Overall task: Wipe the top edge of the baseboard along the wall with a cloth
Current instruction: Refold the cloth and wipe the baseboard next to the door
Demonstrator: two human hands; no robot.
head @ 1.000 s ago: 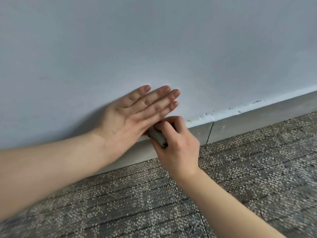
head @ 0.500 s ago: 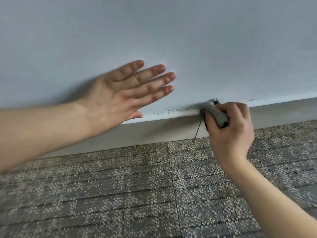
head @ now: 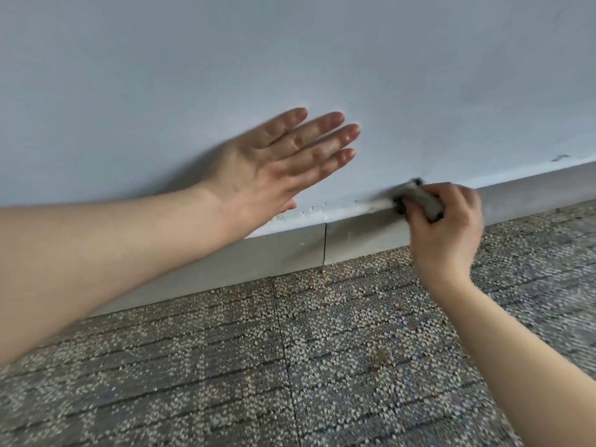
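Step in hand: mid-wipe, judging by the cloth (head: pixel 422 201) pressed onto the top edge of the baseboard (head: pixel 280 253).
Cloth: grey, bunched into a short roll, set on the baseboard's top edge at the joint with the wall (head: pixel 290 59), right of the vertical seam (head: pixel 325 243); a dark frayed bit poking out at the upper end.
Right hand (head: pixel 448 227): fingers curled round the cloth, gripping it from the front, back of the hand towards the camera; slightly blurred.
Left hand (head: pixel 274 166): fingers straight and close together, laid against the wall above the baseboard, holding nothing; left of the cloth and well apart from it; firm contact with the wall likely from the tight shadow, not certain.
Baseboard: grey, running along the foot of the wall from lower left to upper right; chipped paint flecks (head: pixel 312 209) along the top edge between the two hands.
Floor (head: pixel 322 366): speckled grey carpet tiles, right up to the baseboard's lower edge.
Progress: hard to judge; no plain difference between the edge left and right of the cloth.
Next move: probably a slide along the top edge towards the right end of the view, with steady downward pressure, the cloth kept tucked into the joint, the left hand bracing.
Care needed: light touch over loose paint, firm grip to stop the roll unwinding.
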